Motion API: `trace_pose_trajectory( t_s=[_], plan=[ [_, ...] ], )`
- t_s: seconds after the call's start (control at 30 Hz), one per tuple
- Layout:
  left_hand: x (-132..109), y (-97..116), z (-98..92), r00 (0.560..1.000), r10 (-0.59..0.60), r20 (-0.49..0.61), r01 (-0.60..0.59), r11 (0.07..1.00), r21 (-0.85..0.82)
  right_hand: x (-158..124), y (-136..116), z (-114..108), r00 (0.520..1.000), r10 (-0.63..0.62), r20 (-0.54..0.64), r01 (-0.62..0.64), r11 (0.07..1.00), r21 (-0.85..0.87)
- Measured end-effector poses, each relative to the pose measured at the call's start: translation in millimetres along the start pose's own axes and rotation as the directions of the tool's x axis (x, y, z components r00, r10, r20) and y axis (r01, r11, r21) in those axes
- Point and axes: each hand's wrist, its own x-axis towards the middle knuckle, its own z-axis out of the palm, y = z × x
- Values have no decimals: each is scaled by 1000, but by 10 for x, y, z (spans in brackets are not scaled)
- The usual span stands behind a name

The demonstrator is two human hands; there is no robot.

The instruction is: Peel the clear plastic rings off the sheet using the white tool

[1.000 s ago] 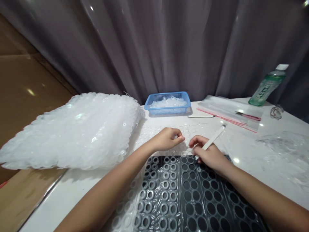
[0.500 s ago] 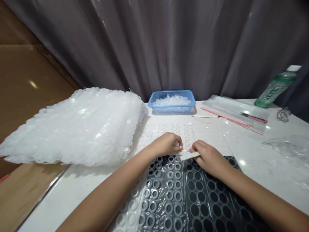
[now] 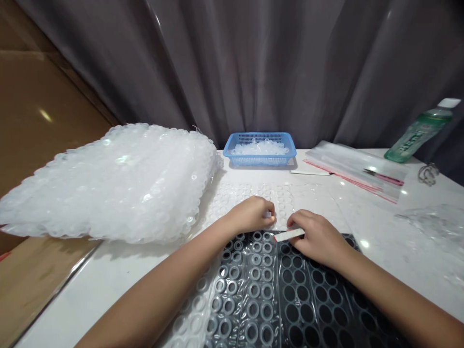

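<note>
A clear plastic sheet of small rings (image 3: 250, 285) lies over a black mat (image 3: 319, 299) in front of me. My left hand (image 3: 250, 215) rests at the sheet's far edge, its fingers pinched on a small clear ring. My right hand (image 3: 317, 237) lies beside it on the mat, closed around a thin white stick (image 3: 289, 235) that points left along the sheet's edge. The two hands are a few centimetres apart. More clear ring sheet (image 3: 253, 195) stretches beyond them on the white table (image 3: 119, 280).
A big heap of clear ring sheets (image 3: 112, 183) fills the left side. A blue basket (image 3: 259, 150) of loose rings stands at the back. Zip bags (image 3: 355, 166) with a pen, a green bottle (image 3: 420, 130) and crumpled plastic (image 3: 435, 222) lie right. A grey curtain hangs behind.
My right hand has turned the white stick from pointing up and right to lying flat, pointing left. Both hands have slid a little nearer to me, along the sheet's far edge.
</note>
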Motion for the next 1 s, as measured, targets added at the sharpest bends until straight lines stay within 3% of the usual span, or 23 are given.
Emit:
trace_pose_trajectory(
  t_s=[0.2, 0.5, 0.57, 0.63, 0.7, 0.73, 0.83, 1.0],
  plan=[
    [-27, 60, 61, 977, 214, -20, -214, 977, 16, 26, 53, -15, 996, 66, -55, -60, 992, 108],
    [2, 172, 145, 996, 67, -57, -70, 996, -51, 9, 78, 45, 986, 15, -167, 10, 989, 149],
    [-1, 158, 160, 995, 80, -61, -83, 995, -63, 43, 154, -13, 961, 70, -267, -32, 989, 143],
    [-8, 140, 166, 994, 92, -65, -97, 993, -68, 68, 255, -101, 895, 226, -385, -162, 968, 190],
    [-13, 129, 153, 992, 107, -64, -113, 988, -102, 72, 322, -172, 829, 385, -406, -260, 908, 330],
    [-14, 130, 139, 991, 119, -58, -126, 982, -137, 67, 325, -189, 821, 430, -374, -263, 868, 421],
    [-23, 160, 80, 984, 140, -114, -167, 944, -283, 31, 197, -167, 877, 415, -241, -149, 713, 685],
    [-55, 251, -10, 914, 80, -397, -260, 868, -422, -42, -122, -127, 931, 356, -77, -68, 378, 923]
  ],
)
